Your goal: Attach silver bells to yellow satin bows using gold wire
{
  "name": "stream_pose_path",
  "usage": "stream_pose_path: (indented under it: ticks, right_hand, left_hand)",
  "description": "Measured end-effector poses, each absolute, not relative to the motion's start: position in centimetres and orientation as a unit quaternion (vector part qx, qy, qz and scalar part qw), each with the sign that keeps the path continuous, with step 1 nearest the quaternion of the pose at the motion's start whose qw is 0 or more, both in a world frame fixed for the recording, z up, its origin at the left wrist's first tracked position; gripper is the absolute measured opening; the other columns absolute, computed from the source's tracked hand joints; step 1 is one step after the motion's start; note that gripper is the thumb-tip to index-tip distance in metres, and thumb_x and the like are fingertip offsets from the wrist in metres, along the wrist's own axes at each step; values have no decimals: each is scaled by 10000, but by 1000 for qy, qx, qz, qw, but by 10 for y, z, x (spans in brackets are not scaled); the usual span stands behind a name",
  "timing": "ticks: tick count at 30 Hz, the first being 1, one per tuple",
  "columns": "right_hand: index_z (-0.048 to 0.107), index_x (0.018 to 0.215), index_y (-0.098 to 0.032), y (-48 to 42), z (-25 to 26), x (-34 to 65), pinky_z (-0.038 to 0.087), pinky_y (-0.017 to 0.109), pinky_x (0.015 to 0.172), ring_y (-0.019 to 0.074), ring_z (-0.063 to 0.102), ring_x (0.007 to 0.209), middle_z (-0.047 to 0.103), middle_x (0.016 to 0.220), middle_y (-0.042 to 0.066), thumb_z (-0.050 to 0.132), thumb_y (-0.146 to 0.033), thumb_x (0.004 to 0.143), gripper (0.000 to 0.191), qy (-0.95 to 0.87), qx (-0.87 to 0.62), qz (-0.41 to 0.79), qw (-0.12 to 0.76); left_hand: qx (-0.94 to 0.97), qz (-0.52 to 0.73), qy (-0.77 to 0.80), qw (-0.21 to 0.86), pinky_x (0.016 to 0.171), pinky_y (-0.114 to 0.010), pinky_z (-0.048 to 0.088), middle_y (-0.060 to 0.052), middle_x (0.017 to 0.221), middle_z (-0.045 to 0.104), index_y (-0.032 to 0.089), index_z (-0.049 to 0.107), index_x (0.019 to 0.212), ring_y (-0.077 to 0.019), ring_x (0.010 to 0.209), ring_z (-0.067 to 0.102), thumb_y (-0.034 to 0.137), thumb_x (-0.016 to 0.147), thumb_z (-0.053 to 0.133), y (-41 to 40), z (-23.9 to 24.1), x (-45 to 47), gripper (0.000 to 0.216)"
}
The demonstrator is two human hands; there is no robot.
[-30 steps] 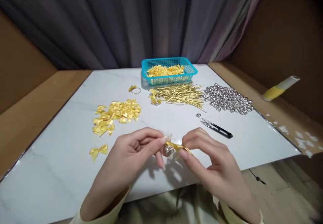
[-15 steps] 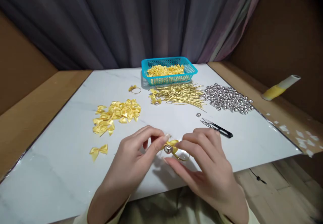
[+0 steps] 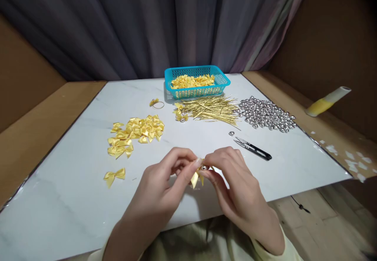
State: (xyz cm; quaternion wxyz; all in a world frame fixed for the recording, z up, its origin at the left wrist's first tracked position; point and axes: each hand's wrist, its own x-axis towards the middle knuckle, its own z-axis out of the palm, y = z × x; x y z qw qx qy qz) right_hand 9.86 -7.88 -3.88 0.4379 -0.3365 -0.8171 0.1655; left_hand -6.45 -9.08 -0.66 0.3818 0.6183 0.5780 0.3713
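Observation:
Between my two hands, near the table's front edge, is a yellow ribbon bow (image 3: pixel 194 179) with a silver heart bead (image 3: pixel 204 167) at its middle. My left hand (image 3: pixel 165 182) pinches the bow's left side between thumb and fingers. My right hand (image 3: pixel 235 186) closes thumb and fingertips on its right side, by the bead. The fingers cover much of the bow, and its gold wire loop is hidden. To the right of my right hand lie black-handled thread snips (image 3: pixel 255 150), blades apart, with one loose silver bead (image 3: pixel 231 134) just beyond them.
A blue basket (image 3: pixel 197 93) of yellow bows stands at the back. Before it lie gold wire ties (image 3: pixel 210 110) and a silver bead pile (image 3: pixel 266 114). Loose bows (image 3: pixel 138 129) lie left, a bow with a wire ring (image 3: pixel 154 103) behind them. A yellow-white tube (image 3: pixel 328 101) stands right.
My right hand has moved left and closed in on the bow. The bow has turned, its tails now hang down, and the wire loop no longer shows.

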Motion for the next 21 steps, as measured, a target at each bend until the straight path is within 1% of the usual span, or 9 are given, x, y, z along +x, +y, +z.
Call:
stream_pose_path:
  ticks: [2,4,6,10,13,17,21]
  right_hand:
    - [503,1022,-186,-78,-41,98,404,344,698,200,522,806,616,887,60,432,13,905,241,-812,-334,171,446]
    - [495,1005,-193,-77,-43,97,411,341,687,197,521,794,601,879,57,429,11,898,239,-807,-338,171,454]
    - [486,993,-200,-77,-45,97,420,337,685,193,519,784,586,873,52,431,0,898,228,-801,-342,180,458]
    - [475,996,-209,-77,-46,97,439,308,704,173,524,809,558,885,34,418,2,906,236,-785,-329,245,464]
    - [471,991,-215,-78,-45,98,440,280,707,152,531,824,548,891,19,416,-28,941,202,-770,-324,292,466]
    - [476,983,-217,-78,-43,99,435,256,716,132,537,833,544,891,4,438,-69,965,154,-756,-323,322,470]
    - [488,980,-220,-78,-42,101,439,239,712,116,547,823,554,893,-4,449,-92,974,133,-742,-326,347,472]
  left_hand:
    - [572,403,578,419,629,-222,418,66,691,657,245,578,983,-122,662,592,291,901,532,-94,-6,-60,105]
    - [549,404,588,435,591,-229,394,82,616,602,248,576,1013,-117,598,550,290,883,540,-97,-4,-57,142]
    - [537,396,601,440,563,-233,372,92,567,554,249,579,995,-114,553,512,285,862,555,-99,-1,-55,140]
    - [542,392,612,422,582,-233,371,86,566,573,258,560,950,-121,576,522,293,832,573,-101,3,-56,124]
    - [548,381,622,409,558,-235,361,74,566,573,253,551,924,-131,576,519,316,810,583,-101,4,-57,134]
    - [542,379,621,421,539,-230,360,71,556,550,248,539,895,-130,560,496,330,793,591,-100,5,-57,140]
    - [537,372,623,430,500,-220,323,72,541,531,248,529,856,-127,551,455,331,779,600,-101,7,-57,134]
